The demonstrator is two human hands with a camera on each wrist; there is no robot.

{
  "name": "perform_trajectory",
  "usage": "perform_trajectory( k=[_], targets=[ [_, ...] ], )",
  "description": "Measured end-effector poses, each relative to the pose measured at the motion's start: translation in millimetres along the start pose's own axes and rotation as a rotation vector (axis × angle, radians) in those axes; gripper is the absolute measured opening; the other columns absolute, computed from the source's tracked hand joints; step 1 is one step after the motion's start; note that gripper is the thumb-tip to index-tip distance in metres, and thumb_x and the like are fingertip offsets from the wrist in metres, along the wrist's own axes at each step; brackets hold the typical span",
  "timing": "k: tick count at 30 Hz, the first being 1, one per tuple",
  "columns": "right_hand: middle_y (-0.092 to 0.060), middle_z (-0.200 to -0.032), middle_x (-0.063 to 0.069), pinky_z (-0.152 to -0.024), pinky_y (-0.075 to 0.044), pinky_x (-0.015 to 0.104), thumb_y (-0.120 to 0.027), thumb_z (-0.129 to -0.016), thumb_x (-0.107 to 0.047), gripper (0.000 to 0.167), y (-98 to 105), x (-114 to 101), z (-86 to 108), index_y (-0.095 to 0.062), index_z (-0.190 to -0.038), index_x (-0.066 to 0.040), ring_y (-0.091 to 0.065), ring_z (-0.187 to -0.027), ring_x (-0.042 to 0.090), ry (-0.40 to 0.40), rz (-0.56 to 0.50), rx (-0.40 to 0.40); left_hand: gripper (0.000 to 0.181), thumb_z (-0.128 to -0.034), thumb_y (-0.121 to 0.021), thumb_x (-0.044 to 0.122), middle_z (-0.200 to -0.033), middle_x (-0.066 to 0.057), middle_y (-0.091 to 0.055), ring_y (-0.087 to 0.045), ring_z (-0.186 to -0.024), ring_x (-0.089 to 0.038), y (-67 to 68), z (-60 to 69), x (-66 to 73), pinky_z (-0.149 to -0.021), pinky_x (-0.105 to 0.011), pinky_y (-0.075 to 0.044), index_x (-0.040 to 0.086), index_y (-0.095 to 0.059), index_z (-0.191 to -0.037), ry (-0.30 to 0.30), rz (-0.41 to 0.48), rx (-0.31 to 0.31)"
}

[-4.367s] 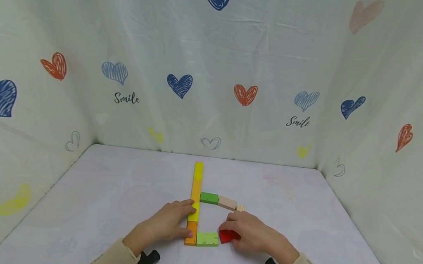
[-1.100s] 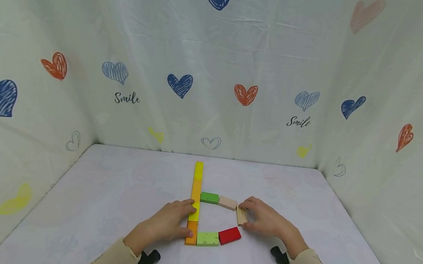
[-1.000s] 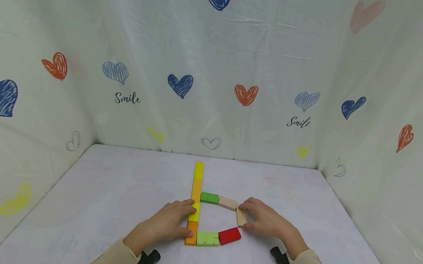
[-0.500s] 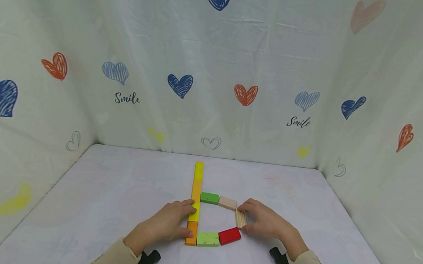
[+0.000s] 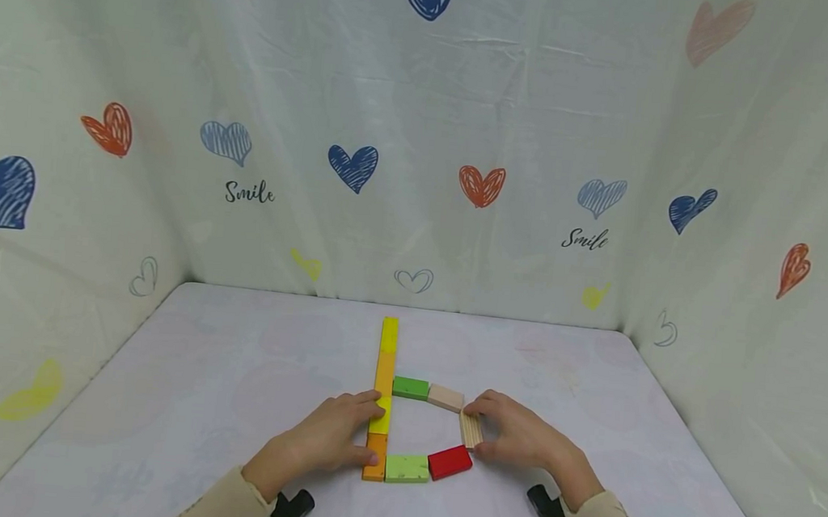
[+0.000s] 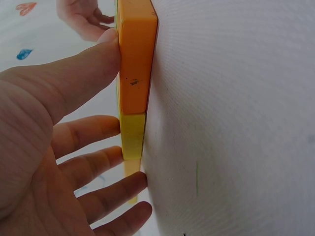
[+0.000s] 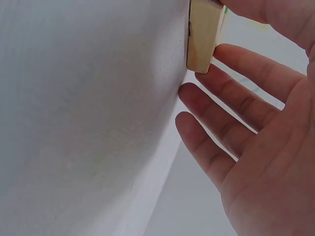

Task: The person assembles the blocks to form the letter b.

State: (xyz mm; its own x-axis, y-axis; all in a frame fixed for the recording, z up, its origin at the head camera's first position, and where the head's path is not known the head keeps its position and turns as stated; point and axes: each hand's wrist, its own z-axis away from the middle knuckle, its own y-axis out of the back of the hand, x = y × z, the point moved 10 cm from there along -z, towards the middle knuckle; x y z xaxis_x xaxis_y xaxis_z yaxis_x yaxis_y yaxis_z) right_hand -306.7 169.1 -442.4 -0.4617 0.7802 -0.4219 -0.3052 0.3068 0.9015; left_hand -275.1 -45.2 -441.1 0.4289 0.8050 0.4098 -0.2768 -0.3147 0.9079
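Note:
My left hand [image 5: 330,434] rests along the left column of blocks, its thumb on the orange block [image 5: 371,470] and fingertips on the yellow block [image 5: 382,422]. In the left wrist view its fingers are spread and nearly straight. My right hand [image 5: 520,429] pinches a striped wooden block [image 5: 471,430] by its ends, between thumb and index finger. That block lies on the table between a plain wooden block [image 5: 445,397] and a red block [image 5: 450,463]. A green block [image 5: 410,388] and a light green block [image 5: 407,468] join these to the column.
The white-covered table [image 5: 247,343] meets a curtain [image 5: 416,226] printed with hearts at the back and sides. More orange and yellow blocks continue the column toward the back. A black wrist device [image 5: 292,509] sits below my left hand, another [image 5: 545,503] below my right.
My right hand let go of the red block and took the striped wooden block, shifting it slightly left and toward me against the red block's corner. My left hand has stayed in place.

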Motion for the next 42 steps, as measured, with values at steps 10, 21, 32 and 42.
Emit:
perform_trajectory(
  k=[10, 21, 32, 42],
  targets=[
    [-0.054, -0.117, -0.008, -0.097, -0.046, 0.042, -0.075, -0.078, -0.026, 0.046, 1.3, -1.5, 0.5, -0.063, -0.122, -0.018, -0.050, -0.108, 0.014, -0.004, 0.002, 0.006, 0.066, -0.0767, -0.076, 0.047, -0.147, -0.006, -0.042, -0.044, -0.128, -0.030, -1.2, -0.6, -1.6, -0.106, -0.050, -0.035, 0.014, -0.058, -0.131, 0.023, 0.006, -0.010],
    [-0.054, -0.117, -0.008, -0.097, -0.046, 0.042, -0.075, -0.078, -0.026, 0.046, 1.7, -2.4, 0.1, -0.063, -0.122, -0.018, -0.050, -0.108, 0.013, 0.007, 0.008, 0.012, 0.067, -0.0774, -0.076, 0.048, -0.147, -0.007, -0.042, -0.043, -0.129, -0.030, -0.8, -1.0, -1.7, -0.106, -0.050, -0.035, 0.013, -0.057, -0.131, 0.010, -0.003, -0.004],
    [-0.054, -0.117, -0.008, -0.097, -0.046, 0.042, -0.075, -0.078, -0.025, 0.046, 2.0, -3.1, 0.0, -0.063, -0.122, -0.018, -0.050, -0.108, 0.013, 0.001, 0.011, 0.009, 0.067, -0.0767, -0.076, 0.047, -0.146, -0.008, -0.043, -0.044, -0.128, -0.031, -0.5, -0.3, -0.7, -0.105, -0.051, -0.035, 0.013, -0.058, -0.131, 0.003, 0.000, -0.002],
    [-0.054, -0.118, -0.007, -0.097, -0.046, 0.043, -0.076, -0.076, -0.027, 0.050, 3.3, -1.9, 1.2, -0.062, -0.124, -0.017, -0.051, -0.110, 0.015, -0.009, -0.002, 0.016, 0.066, -0.0774, -0.076, 0.047, -0.146, -0.007, -0.042, -0.043, -0.129, -0.030, -1.2, -0.7, -2.8, -0.106, -0.051, -0.035, 0.013, -0.058, -0.131, 0.017, 0.003, -0.007]
  ],
)
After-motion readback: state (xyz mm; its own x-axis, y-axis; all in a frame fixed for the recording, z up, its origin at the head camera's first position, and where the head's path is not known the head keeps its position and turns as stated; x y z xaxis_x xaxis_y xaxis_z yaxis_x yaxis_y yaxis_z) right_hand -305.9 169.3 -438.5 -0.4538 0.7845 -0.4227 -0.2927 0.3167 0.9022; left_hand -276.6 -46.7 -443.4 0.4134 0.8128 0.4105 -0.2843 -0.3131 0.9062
